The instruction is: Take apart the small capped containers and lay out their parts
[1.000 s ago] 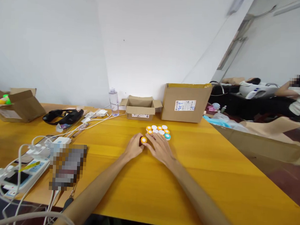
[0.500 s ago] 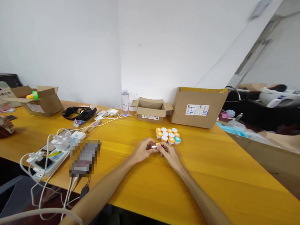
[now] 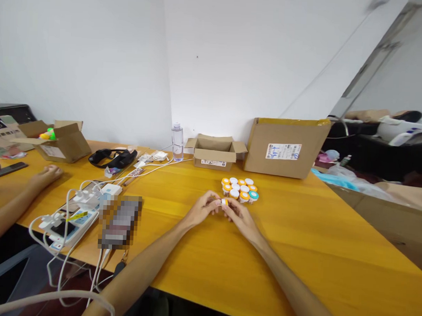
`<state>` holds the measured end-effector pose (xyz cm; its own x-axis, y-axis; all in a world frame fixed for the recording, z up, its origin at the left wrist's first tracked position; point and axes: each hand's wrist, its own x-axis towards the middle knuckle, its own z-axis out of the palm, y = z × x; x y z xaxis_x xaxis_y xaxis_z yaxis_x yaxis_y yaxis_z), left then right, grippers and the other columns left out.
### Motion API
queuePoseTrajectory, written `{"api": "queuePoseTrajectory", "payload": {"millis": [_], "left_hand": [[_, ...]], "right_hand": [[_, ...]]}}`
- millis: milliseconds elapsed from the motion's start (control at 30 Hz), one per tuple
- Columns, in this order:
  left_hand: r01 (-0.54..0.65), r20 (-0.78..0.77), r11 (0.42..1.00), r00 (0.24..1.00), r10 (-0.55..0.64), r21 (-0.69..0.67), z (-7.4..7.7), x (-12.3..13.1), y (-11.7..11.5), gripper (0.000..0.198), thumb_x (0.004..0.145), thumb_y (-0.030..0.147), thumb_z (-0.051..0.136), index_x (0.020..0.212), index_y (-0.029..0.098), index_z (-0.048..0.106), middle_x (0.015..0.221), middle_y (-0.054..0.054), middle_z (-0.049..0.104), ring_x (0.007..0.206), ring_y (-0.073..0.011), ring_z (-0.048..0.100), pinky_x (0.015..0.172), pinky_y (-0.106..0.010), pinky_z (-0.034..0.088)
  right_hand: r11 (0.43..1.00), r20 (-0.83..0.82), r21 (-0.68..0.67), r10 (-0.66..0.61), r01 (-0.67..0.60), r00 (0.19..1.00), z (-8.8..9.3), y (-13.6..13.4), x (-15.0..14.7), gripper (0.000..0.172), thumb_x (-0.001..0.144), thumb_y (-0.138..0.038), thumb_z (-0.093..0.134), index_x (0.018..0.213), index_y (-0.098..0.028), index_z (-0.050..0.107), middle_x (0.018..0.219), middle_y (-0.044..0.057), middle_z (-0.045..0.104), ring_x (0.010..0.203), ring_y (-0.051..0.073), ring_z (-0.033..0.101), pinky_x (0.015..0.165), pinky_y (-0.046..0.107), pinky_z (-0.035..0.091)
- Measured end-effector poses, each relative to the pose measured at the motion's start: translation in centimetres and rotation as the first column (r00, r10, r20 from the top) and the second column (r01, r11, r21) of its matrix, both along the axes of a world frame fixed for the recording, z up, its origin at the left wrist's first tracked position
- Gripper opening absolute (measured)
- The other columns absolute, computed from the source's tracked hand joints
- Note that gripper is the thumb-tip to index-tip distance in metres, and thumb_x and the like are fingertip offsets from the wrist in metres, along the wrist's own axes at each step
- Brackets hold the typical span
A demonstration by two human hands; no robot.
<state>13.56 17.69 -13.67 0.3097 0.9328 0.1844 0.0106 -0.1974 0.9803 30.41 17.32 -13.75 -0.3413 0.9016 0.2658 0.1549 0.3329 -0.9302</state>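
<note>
In front of me, my left hand (image 3: 204, 211) and my right hand (image 3: 242, 218) meet with bent fingers over the table. Between their fingertips is a small white-and-orange piece (image 3: 224, 202), pinched from both sides. The fingers cover part of it, so its exact kind is unclear. Just beyond my right hand stands a tight cluster of small clear jars with round lids. Most lids are white (image 3: 234, 194) or orange with a white centre (image 3: 244, 196); a teal-lidded jar (image 3: 253, 195) sits at the cluster's near right corner.
Behind the jars are an open carton (image 3: 214, 156) and a large closed box (image 3: 286, 149), beside a water bottle (image 3: 177, 142). Leftward lie a power strip (image 3: 86, 213) with cables, a blurred-out device (image 3: 120, 224), black straps (image 3: 113, 158) and another person's hand (image 3: 45, 176).
The small piece has turned between my fingertips and now shows a white face beside orange. At the far left, another person's forearm and hand have come to rest on the table.
</note>
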Motion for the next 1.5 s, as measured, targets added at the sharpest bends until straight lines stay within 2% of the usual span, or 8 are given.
{"api": "queuePoseTrajectory", "payload": {"millis": [233,333,500,933,1100,1200,1300,1500], "left_hand": [[-0.13,-0.138,0.99,0.981,0.136,0.049,0.4,0.2,-0.2,0.045,0.09,0.064,0.04,0.08,0.021,0.05,0.054,0.007,0.046,0.052,-0.0106,0.045,0.058,-0.024,0.039],[-0.142,-0.172,0.985,0.972,0.157,0.097,0.6,0.2,-0.2,0.045,0.09,0.063,0.04,0.079,0.021,0.05,0.062,0.005,0.052,0.06,-0.0121,0.05,0.064,-0.026,0.042],[-0.051,-0.165,0.991,0.984,0.071,0.121,0.5,0.0,-0.1,0.04,0.086,0.059,0.051,0.094,0.02,0.057,0.086,-0.001,0.063,0.08,-0.0161,0.057,0.076,-0.028,0.046],[-0.13,-0.352,0.979,0.919,0.178,0.157,1.0,0.0,-0.1,0.039,0.087,0.057,0.047,0.074,0.02,0.053,0.069,0.002,0.054,0.067,-0.0145,0.048,0.066,-0.026,0.038],[-0.18,-0.456,0.953,0.846,0.276,0.242,0.9,-0.1,-0.1,0.044,0.09,0.054,0.045,0.061,0.021,0.05,0.061,0.001,0.051,0.071,-0.0176,0.05,0.076,-0.031,0.04],[-0.161,-0.405,0.966,0.884,0.233,0.204,1.0,-0.2,-0.3,0.037,0.088,0.056,0.049,0.08,0.022,0.059,0.076,0.0,0.061,0.08,-0.0187,0.055,0.083,-0.032,0.042],[-0.089,-0.276,0.985,0.953,0.127,0.148,1.1,-0.3,-0.5,0.041,0.087,0.058,0.052,0.107,0.023,0.058,0.094,-0.002,0.065,0.086,-0.0189,0.058,0.083,-0.031,0.045],[-0.048,-0.299,0.986,0.949,0.094,0.158,1.0,-0.3,-0.2,0.041,0.089,0.059,0.047,0.086,0.019,0.06,0.081,-0.001,0.063,0.076,-0.0168,0.056,0.074,-0.028,0.045]], "right_hand": [[0.998,0.029,0.066,-0.017,0.015,0.999,-1.2,0.0,-0.2,0.036,0.082,-0.049,0.06,0.107,-0.023,0.061,0.089,0.004,0.07,0.076,0.021,0.064,0.073,0.035,0.054],[0.999,0.0,0.033,-0.026,0.026,1.0,-1.6,0.2,-0.1,0.034,0.079,-0.046,0.063,0.105,-0.023,0.061,0.093,0.005,0.071,0.08,0.022,0.067,0.076,0.037,0.056],[0.999,-0.076,-0.033,-0.029,0.026,0.997,-1.6,0.7,0.1,0.032,0.077,-0.044,0.066,0.101,-0.024,0.06,0.099,0.006,0.072,0.089,0.022,0.069,0.081,0.038,0.058],[0.998,-0.051,-0.041,-0.041,0.039,0.998,-1.5,0.4,-0.2,0.027,0.076,-0.036,0.067,0.098,-0.022,0.063,0.09,0.003,0.073,0.081,0.02,0.069,0.077,0.036,0.057],[0.999,-0.045,-0.02,-0.043,0.043,0.998,-1.4,0.0,-0.5,0.026,0.075,-0.036,0.067,0.098,-0.022,0.063,0.088,0.002,0.072,0.077,0.019,0.067,0.075,0.035,0.056],[0.998,-0.075,-0.052,-0.049,0.045,0.996,-1.3,0.1,-0.5,0.027,0.075,-0.037,0.068,0.096,-0.022,0.062,0.088,0.002,0.072,0.078,0.019,0.067,0.076,0.035,0.056],[0.996,-0.109,-0.078,-0.059,0.051,0.992,-1.3,0.2,-0.4,0.029,0.073,-0.038,0.07,0.095,-0.022,0.061,0.088,0.003,0.072,0.08,0.02,0.068,0.077,0.035,0.056],[0.996,-0.121,-0.072,-0.055,0.046,0.991,-1.2,0.0,-0.5,0.028,0.073,-0.037,0.07,0.094,-0.022,0.061,0.088,0.002,0.072,0.079,0.019,0.067,0.076,0.035,0.055]]}}
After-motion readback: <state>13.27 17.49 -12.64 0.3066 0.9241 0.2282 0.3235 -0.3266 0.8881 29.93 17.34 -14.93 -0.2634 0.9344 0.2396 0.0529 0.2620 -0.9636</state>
